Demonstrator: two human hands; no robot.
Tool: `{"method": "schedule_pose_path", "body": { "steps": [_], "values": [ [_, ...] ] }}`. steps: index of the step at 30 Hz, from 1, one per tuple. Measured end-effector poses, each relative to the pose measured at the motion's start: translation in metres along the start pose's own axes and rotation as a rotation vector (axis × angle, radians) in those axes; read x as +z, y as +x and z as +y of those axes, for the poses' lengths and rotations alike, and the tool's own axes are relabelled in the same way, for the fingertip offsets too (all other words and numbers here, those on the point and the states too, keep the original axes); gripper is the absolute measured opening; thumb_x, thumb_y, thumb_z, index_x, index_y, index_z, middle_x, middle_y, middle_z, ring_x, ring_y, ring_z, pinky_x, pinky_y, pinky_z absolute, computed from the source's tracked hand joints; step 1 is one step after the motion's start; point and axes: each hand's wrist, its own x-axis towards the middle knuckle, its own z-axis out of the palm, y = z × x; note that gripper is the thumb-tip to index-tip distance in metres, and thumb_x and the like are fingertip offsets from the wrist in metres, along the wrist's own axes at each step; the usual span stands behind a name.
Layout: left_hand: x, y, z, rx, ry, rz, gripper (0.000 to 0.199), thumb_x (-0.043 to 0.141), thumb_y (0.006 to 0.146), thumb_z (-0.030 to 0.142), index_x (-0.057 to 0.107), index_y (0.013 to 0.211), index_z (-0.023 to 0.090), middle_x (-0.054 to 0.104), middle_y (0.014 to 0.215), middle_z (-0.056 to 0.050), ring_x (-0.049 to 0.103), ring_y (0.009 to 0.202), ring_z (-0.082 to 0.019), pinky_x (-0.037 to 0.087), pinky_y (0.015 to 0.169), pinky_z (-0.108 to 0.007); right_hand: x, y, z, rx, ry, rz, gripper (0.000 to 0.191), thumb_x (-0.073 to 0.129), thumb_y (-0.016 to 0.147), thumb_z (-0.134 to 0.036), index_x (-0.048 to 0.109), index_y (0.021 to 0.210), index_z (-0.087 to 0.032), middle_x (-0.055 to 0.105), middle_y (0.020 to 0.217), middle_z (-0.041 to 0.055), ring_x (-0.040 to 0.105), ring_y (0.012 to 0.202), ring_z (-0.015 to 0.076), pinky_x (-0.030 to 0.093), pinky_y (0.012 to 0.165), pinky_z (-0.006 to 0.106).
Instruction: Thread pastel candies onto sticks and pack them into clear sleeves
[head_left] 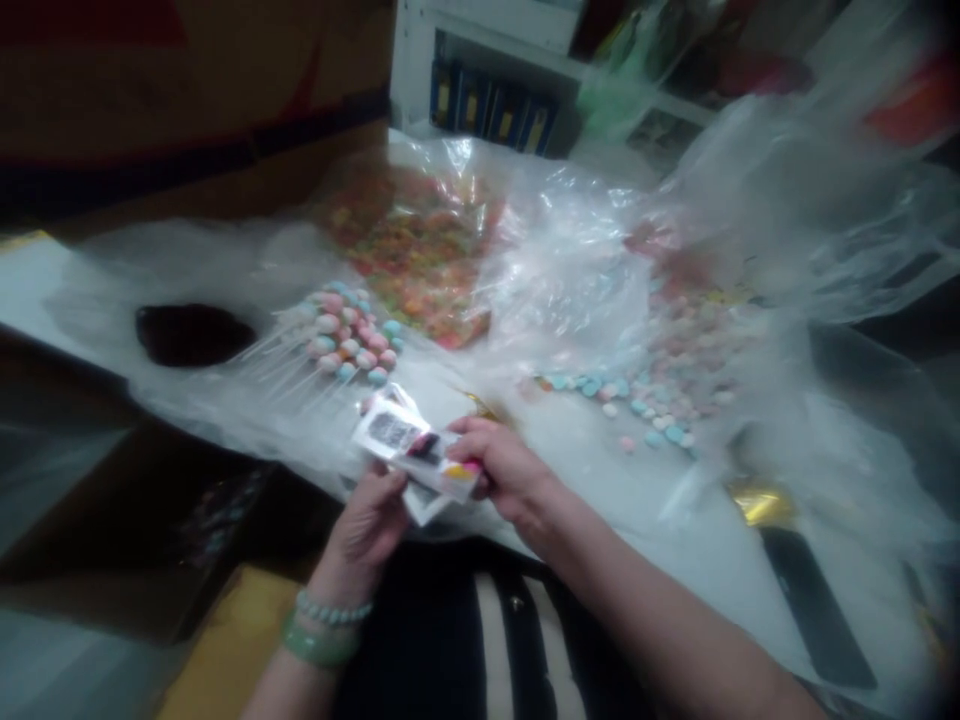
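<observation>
Both hands meet above the table's near edge, around a small stack of white printed packets (pixel 401 430) with dark print and pink and yellow patches; blur hides whether they are cards or bags. My left hand (pixel 367 520), wearing a beaded bracelet and a green bangle, grips the stack from below. My right hand (pixel 499 465) pinches its right end between thumb and fingers. Just beyond them lies a bunch of lollipops (pixel 349 335) with pink, blue and white round heads, their white sticks pointing left and toward me.
Loose pastel candies (pixel 660 410) spill from clear plastic bags (pixel 570 290) at right. Behind the lollipops is a bag of orange and green candies (pixel 427 250). A dark object (pixel 195 335) sits left. A black phone-like slab (pixel 817 605) lies right, and an open box (pixel 217 530) stands below left.
</observation>
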Motion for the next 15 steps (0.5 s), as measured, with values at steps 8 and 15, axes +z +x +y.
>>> {"method": "schedule_pose_path", "body": {
  "steps": [8,15],
  "values": [
    [0.003,0.001,0.002,0.044,0.189,0.134,0.047,0.08,0.051,-0.001,0.071,0.094,0.015,0.075,0.09,-0.007,0.071,0.08,-0.024,0.06,0.075,-0.033,-0.018,-0.009,-0.012,0.078,-0.114,0.028,0.033,0.061,0.046,-0.016,0.054,0.078,-0.021,0.05,0.051,-0.0068,0.035,0.038,0.0072,0.015,0.039,0.018],
    [0.011,0.003,0.016,0.216,0.106,0.194,0.049,0.072,0.066,-0.003,0.07,0.11,0.017,0.073,0.111,-0.008,0.07,0.098,-0.023,0.061,0.084,-0.032,-0.05,-0.026,0.02,0.059,0.072,0.026,0.034,0.064,0.046,-0.015,0.06,0.079,-0.017,0.059,0.063,-0.0026,0.048,0.05,0.0096,0.031,0.046,0.019]
  ]
}}
